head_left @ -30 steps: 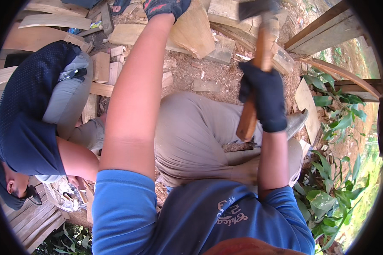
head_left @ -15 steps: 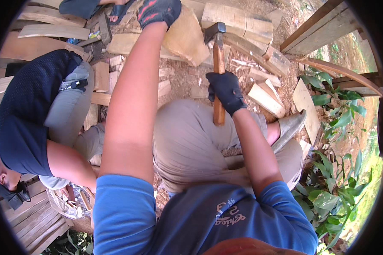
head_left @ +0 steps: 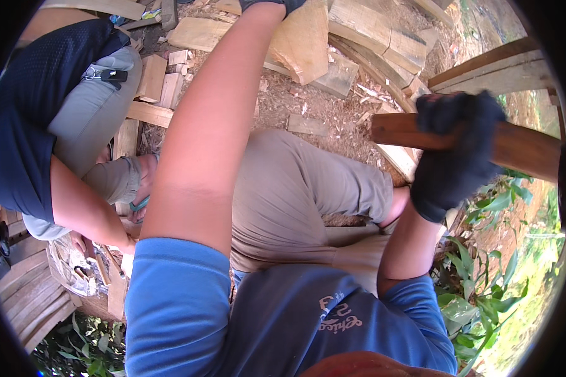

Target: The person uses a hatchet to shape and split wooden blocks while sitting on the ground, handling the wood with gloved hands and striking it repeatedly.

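Note:
My right hand (head_left: 456, 147), in a black glove and blurred by motion, is raised at the right. It is closed around the brown wooden handle of a hatchet (head_left: 527, 149); the head is lost at the dark rim. My left hand (head_left: 271, 4), also gloved, is at the top edge beside a pale, thick wood slab (head_left: 303, 44). Its fingers are cut off by the frame, so its grip is hidden. The slab leans upright, its rough lower end near a flat block (head_left: 338, 74).
Timber beams (head_left: 374, 34) lie beyond the slab, and wood chips (head_left: 264, 103) litter the ground. A co-worker in a dark shirt (head_left: 25, 138) squats at the left beside small wood blocks (head_left: 152, 78). Leafy plants (head_left: 484, 301) and a wooden frame (head_left: 497, 66) stand at the right.
My right hand has swung the hatchet up and to the right, away from the slab. My view has shifted, leaving most of my left hand beyond the top edge.

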A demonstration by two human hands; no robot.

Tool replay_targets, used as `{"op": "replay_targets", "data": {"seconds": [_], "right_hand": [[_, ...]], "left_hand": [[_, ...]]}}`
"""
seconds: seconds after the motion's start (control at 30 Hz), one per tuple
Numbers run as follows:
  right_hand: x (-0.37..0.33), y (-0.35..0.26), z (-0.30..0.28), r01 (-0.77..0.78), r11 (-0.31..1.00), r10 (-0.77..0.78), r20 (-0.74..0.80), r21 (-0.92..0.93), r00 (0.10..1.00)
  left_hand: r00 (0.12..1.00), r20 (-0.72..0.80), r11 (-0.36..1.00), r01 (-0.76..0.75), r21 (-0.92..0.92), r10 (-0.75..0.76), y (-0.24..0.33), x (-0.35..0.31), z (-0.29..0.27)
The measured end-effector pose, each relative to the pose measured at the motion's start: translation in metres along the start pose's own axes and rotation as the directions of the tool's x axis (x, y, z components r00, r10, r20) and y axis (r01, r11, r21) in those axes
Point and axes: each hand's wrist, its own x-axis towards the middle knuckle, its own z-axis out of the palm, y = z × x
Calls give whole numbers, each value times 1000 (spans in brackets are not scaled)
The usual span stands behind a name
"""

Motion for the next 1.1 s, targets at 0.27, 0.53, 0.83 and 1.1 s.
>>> {"op": "replay_targets", "data": {"seconds": [0.27,0.53,0.83,1.1], "right_hand": [[-62,172,17,-590,523,832,220,-615,510],[-100,151,-41,-810,491,870,137,-321,473],[-75,80,-78,-652,675,714,81,-344,696],[-124,112,-83,-836,473,875,43,-277,481]], "left_hand": [[999,-39,999,26,21,-25,-13,0,-8],[964,-45,949,-249,191,262,-45,25,17],[993,-51,967,-94,238,109,-29,38,20],[998,27,959,-69,276,64,-23,37,14]]}}
